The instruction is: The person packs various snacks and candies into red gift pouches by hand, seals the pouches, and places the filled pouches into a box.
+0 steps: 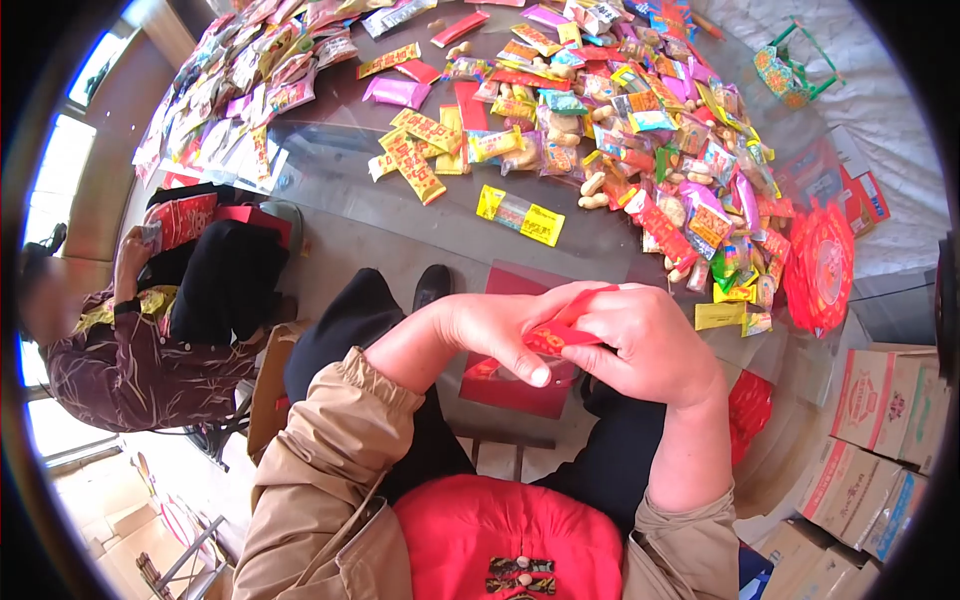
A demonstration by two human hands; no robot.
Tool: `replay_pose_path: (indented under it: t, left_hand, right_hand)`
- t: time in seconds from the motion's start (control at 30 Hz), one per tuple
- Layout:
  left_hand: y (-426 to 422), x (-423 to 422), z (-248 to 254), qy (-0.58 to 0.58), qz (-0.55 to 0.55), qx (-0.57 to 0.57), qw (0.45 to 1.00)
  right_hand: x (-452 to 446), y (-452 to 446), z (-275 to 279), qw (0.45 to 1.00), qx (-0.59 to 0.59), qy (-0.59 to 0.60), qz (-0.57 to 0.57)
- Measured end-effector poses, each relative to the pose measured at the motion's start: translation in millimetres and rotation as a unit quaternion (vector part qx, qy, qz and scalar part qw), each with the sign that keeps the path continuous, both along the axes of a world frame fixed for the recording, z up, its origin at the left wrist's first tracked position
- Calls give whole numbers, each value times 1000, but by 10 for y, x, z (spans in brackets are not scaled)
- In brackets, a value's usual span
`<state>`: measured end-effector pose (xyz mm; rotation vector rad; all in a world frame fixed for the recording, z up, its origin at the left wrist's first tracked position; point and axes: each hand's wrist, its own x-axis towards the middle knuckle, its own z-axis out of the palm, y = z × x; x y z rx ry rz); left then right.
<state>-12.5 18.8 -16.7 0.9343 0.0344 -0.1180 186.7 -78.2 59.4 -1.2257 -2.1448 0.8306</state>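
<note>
Both hands are over the near edge of the glass table, close together around a small red packet (548,338) with pale gold print. My right hand (645,345) pinches it between thumb and curled fingers. My left hand (500,328) holds its other side, thumb stretched toward me and fingers partly hidden behind the red material. Whether anything is inside the packet I cannot tell. Below the hands shows a flat red sheet (530,398). Farther forward a yellow-ended clear wrapper (521,215) lies alone on the glass.
Wrapped sweets and peanuts (650,130) spread across the far right, with more packets (270,60) at far left. A red bag (822,268) and a green basket (790,75) stand rightward. Cardboard boxes (865,410) are stacked at right. Another person (150,335) sits at left.
</note>
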Motion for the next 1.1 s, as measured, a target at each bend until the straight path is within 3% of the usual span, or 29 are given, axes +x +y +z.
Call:
replay_pose_path:
  t: [0.13,0.23,0.27,0.3,0.37,0.5,0.57,0.6,0.7,0.83,1.1]
  left_hand:
    - [12,-26,-59,40,18,-12,999]
    - [-51,-76,150,62,97,-49,992]
    - [-63,-78,176,54,107,-53,991]
    - [-57,-70,189,45,117,-56,991]
    - [-73,-71,152,11,99,-77,992]
    - [-79,-123,175,-9,65,-76,995]
    - [-80,-139,165,-11,66,-84,994]
    - [-79,-142,163,-18,72,-91,993]
    - [-74,-143,222,-27,89,-109,990]
    - [-67,-167,260,-24,93,-121,988]
    - [-33,-185,224,-22,104,-98,990]
  right_hand:
    - [23,39,-10,1000,12,0,-9]
    - [71,133,-87,984,110,126,-62]
    - [95,132,-151,967,87,201,-131]
    - [103,120,-176,920,-24,330,-212]
    - [159,269,-249,888,4,343,-306]
    - [155,553,-467,939,121,22,-321]
    - [53,663,-522,935,202,-101,-273]
    - [0,696,-563,941,171,-137,-259]
    - [-161,811,-705,899,228,-251,-278]
    - [-240,911,-789,886,211,-306,-277]
    - [-225,958,-795,890,213,-269,-301]
